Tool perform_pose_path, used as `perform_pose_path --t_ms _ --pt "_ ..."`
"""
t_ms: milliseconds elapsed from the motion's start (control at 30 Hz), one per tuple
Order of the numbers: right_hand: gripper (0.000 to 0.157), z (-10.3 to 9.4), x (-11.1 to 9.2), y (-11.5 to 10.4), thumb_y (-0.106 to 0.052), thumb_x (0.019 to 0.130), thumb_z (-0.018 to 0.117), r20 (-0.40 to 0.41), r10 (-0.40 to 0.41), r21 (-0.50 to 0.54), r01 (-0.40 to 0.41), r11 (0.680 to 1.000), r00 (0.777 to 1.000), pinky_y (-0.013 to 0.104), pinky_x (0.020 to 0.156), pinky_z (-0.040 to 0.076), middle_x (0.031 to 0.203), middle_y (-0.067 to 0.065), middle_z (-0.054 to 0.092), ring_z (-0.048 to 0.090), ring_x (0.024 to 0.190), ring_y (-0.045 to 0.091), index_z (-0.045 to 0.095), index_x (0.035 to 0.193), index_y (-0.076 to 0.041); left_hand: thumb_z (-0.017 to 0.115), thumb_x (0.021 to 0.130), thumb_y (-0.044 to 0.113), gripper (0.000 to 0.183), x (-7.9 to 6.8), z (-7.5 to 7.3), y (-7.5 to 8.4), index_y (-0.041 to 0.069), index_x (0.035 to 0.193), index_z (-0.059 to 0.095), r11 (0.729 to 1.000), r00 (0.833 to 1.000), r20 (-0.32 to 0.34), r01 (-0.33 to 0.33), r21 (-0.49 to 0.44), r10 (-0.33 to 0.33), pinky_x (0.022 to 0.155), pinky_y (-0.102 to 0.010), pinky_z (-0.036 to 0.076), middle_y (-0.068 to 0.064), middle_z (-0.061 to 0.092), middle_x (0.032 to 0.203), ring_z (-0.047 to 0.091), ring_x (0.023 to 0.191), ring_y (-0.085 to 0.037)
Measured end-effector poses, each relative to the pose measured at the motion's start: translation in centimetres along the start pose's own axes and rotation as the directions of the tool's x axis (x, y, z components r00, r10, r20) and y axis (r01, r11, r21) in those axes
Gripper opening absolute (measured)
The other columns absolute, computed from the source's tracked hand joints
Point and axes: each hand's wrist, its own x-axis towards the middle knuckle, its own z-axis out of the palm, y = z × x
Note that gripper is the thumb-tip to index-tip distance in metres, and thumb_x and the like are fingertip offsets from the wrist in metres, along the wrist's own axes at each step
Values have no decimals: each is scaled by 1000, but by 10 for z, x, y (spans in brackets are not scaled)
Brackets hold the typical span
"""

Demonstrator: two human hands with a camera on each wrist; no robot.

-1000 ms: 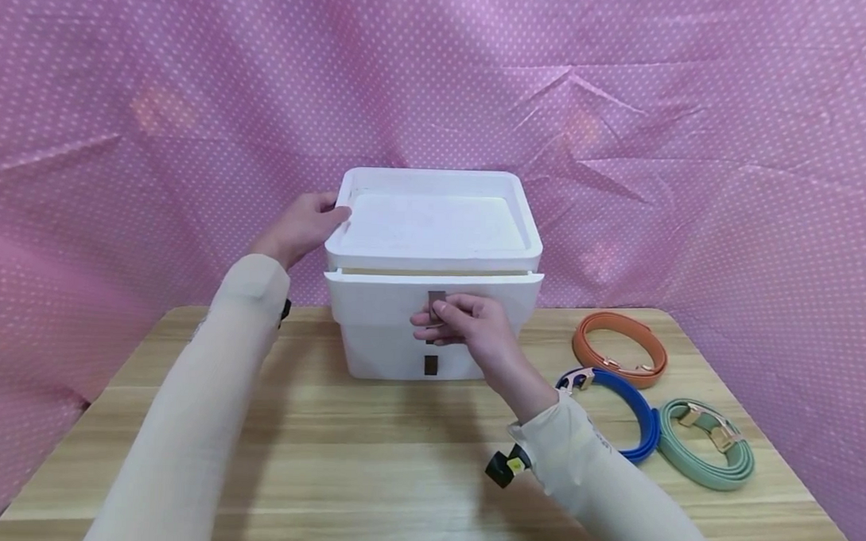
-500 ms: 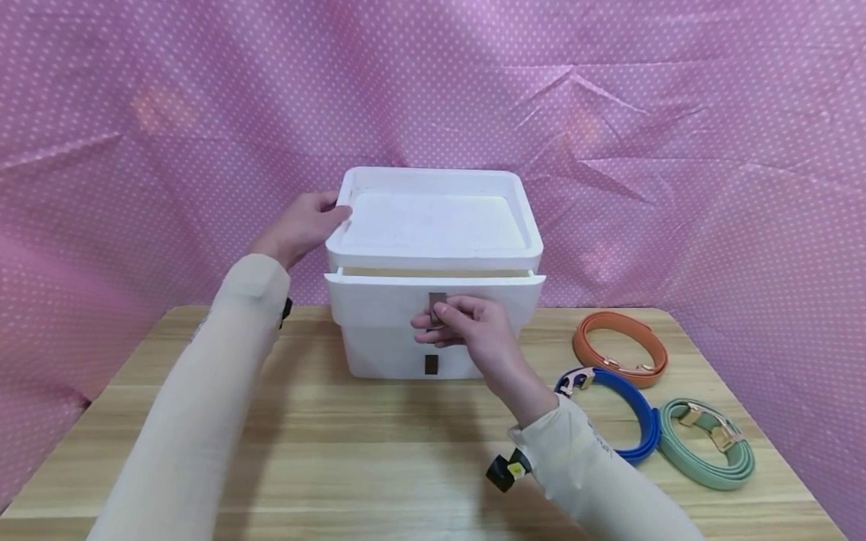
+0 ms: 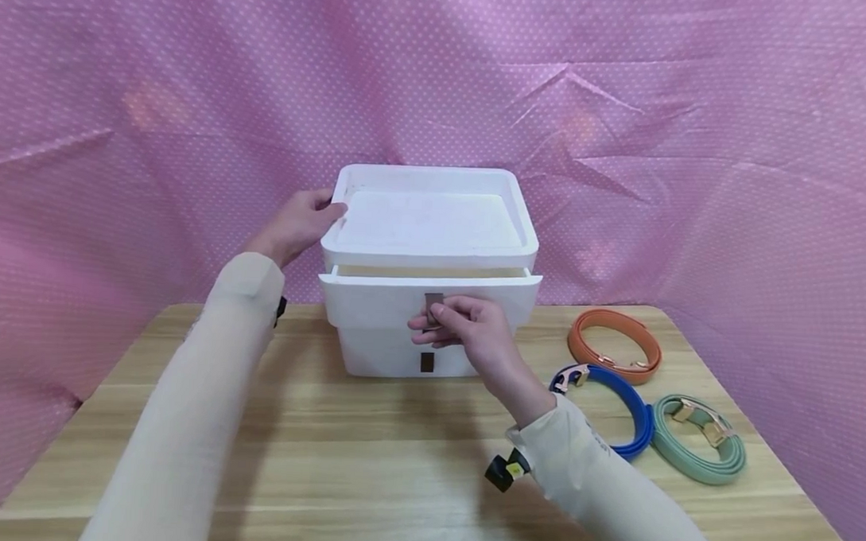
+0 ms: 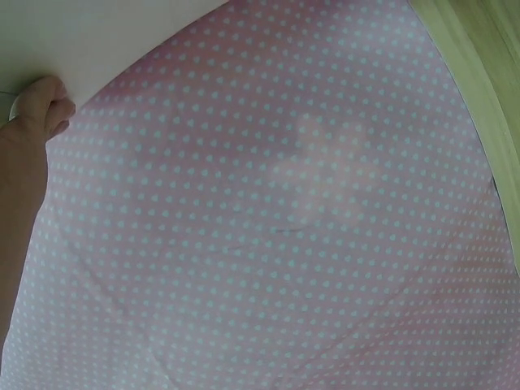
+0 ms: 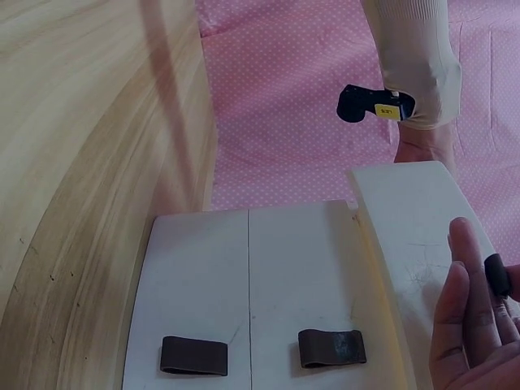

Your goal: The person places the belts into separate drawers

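A white drawer cabinet (image 3: 435, 223) stands at the back of the table, a shallow recess in its top. Its top drawer (image 3: 375, 300) is pulled partway out, leaving a narrow gap behind its front. With thumb and fingers my right hand (image 3: 477, 328) pinches the brown pull tab (image 3: 433, 300) on that drawer. My left hand (image 3: 300, 222) grips the cabinet's upper left rim, thumb over the edge; its other fingers are partly hidden. In the right wrist view, two lower brown tabs (image 5: 193, 356) show on drawers that are shut. The drawer's inside is mostly hidden.
To the right on the wooden table (image 3: 326, 474) lie three coiled belts: an orange belt (image 3: 648, 342), a blue belt (image 3: 639, 409) and a green belt (image 3: 698, 468). My right forearm overlaps the blue one. Pink dotted cloth (image 3: 440, 80) hangs behind and on both sides.
The top drawer has come slightly farther out, drawn by my right hand. My left hand keeps its grip on the rim, and the head view has shifted a little.
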Motion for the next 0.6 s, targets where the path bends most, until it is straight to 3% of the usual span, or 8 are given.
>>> perform_pose_path --t_ms 333,600 --pt "22 1 -1 6 -14 101 56 25 -20 -17 20 1000 999 39 76 59 98 14 73 72 85 31 67 105 5 44 105 33 56 -5 -3 -7 7 154 32 999 1000 -1 -14 -33 14 107 -45 40 -16 47 144 48 128 -30" --pt "22 -1 -5 4 -12 101 55 28 -51 -33 52 998 998 44 78 59 96 15 73 72 82 31 66 101 7 46 104 37 56 -3 -2 -4 9 151 38 1000 1000 9 -6 -16 7 109 -48 37 -13 52 139 50 126 -28"
